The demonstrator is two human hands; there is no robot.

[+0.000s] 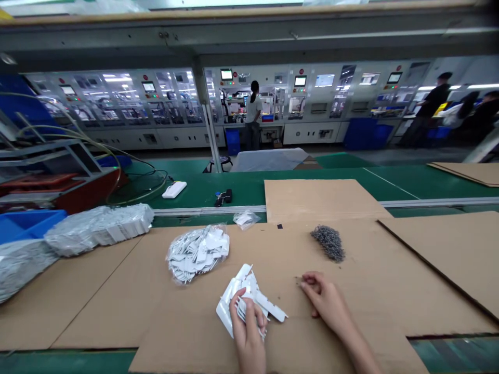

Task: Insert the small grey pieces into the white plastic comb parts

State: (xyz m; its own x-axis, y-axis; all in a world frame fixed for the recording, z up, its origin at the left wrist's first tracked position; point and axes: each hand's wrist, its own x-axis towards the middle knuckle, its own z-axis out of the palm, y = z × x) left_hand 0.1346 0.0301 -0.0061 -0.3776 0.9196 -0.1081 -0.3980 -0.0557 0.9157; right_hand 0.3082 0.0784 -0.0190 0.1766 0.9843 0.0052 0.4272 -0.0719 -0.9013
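Left hand [247, 332] clutches white plastic pieces [252, 290], right hand [324, 300] pinched narrow near loose grey parts [328, 243]: one slip could scatter them!

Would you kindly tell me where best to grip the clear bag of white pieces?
Pinch the bag at its crumpled film edge on the left, coming from that side; the film looks loose there, beyond the white pieces.

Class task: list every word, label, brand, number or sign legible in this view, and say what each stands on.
None can be read. The screens on the machines are too small and blurred to read. The white plastic pieces in the left hand and the clear bag of pieces show no legible print.
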